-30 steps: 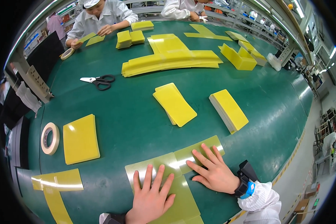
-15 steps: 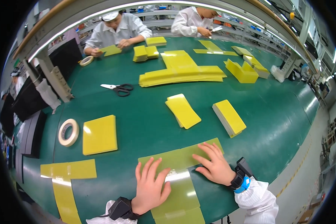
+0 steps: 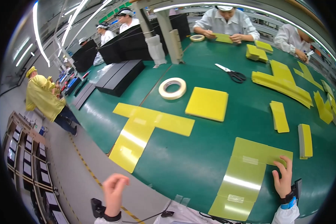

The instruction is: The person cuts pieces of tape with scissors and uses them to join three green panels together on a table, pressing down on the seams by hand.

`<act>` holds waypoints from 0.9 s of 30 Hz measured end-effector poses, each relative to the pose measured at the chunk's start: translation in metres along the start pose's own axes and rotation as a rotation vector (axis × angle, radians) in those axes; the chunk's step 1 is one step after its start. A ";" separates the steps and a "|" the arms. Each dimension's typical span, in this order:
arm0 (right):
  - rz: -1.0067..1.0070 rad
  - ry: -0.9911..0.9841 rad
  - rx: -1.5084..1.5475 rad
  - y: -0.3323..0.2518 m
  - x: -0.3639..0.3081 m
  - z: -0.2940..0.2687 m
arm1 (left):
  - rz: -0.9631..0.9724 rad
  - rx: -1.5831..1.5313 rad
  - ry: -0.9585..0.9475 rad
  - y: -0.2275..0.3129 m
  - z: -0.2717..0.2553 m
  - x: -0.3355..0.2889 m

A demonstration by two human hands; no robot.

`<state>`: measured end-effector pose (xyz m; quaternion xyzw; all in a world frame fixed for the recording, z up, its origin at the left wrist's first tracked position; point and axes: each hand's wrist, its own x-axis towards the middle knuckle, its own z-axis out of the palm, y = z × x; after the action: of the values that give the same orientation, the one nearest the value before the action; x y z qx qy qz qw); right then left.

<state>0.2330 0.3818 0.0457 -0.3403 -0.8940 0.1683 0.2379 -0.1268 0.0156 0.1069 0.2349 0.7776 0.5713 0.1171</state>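
Left hand (image 3: 114, 190) raised, fingers curled loosely, wrist strapped. Right hand (image 3: 283, 175) flat, fingers spread, palm down.

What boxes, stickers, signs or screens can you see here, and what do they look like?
Green sign: hangs overhead at the top, a long green strip; its marks are too small to tell.
Clear tape patches: stuck across the joins of the yellow-green sheet under the right hand, small shiny rectangles.
Stacked trays: on a rack on the floor at far left, dark squares in rows.
No screens show.
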 end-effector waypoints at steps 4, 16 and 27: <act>-0.023 -0.013 0.013 -0.001 0.004 0.006 | -0.446 0.082 -0.385 -0.062 0.004 -0.042; -0.211 0.012 -0.056 -0.045 -0.002 0.006 | -0.677 -0.412 -0.594 -0.047 0.063 -0.039; -0.930 -0.558 -0.077 -0.175 -0.022 0.083 | -0.841 -0.406 -0.577 -0.033 0.068 -0.029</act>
<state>0.1105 0.2307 0.0512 0.1405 -0.9850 0.0964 0.0283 -0.0787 0.0499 0.0511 0.0236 0.6148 0.5263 0.5869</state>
